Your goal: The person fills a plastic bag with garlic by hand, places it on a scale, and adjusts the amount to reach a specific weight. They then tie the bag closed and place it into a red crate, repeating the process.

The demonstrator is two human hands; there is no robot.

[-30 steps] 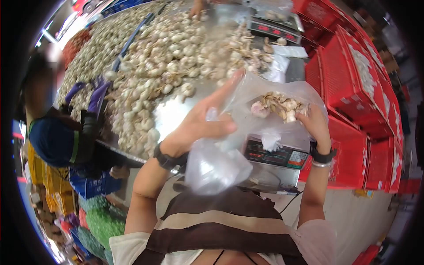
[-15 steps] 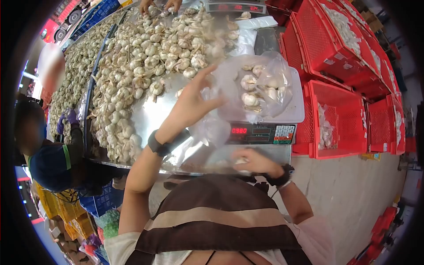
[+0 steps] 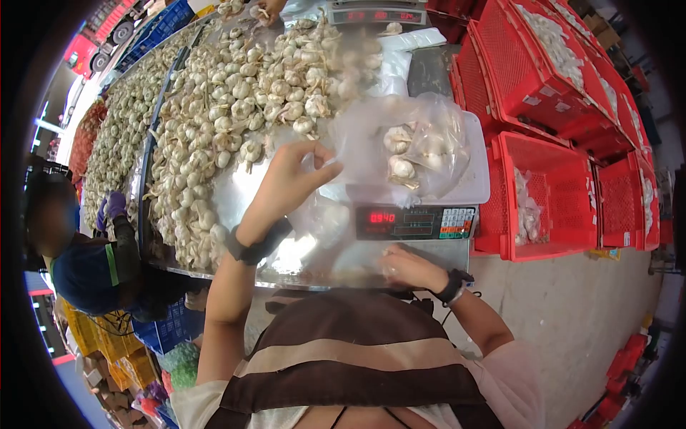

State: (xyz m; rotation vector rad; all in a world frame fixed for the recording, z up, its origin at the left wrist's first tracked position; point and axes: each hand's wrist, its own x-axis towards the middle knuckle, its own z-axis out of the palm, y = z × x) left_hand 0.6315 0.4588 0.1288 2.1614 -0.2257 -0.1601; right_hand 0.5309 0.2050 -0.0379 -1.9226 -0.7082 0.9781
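My left hand (image 3: pixel 294 175) is over the metal table (image 3: pixel 232 182), its fingers bent, with a gap between thumb and forefinger. Nothing is clearly seen in it. Beside it, a clear plastic bag (image 3: pixel 432 154) with several garlic bulbs (image 3: pixel 401 168) lies on the white pan of a scale (image 3: pixel 475 171). The red display (image 3: pixel 381 218) reads 0.940. My right hand (image 3: pixel 414 270) is closed at the table's front edge, below the scale. Its fingers pinch something pale and blurred. A hazy, see-through shape (image 3: pixel 321 222) lies between my hands.
Loose garlic (image 3: pixel 243 93) covers the table's left and back. Red crates (image 3: pixel 550 200) stand at the right, some holding bagged garlic. A co-worker (image 3: pixel 82 264) with purple gloves (image 3: pixel 113 206) is at the left; another person's hand (image 3: pixel 270 10) shows at the top.
My left hand has moved slightly left and down, its fingers drawn closer together. The pale bulb by my right hand no longer shows. The display went from 0.980 to 0.940.
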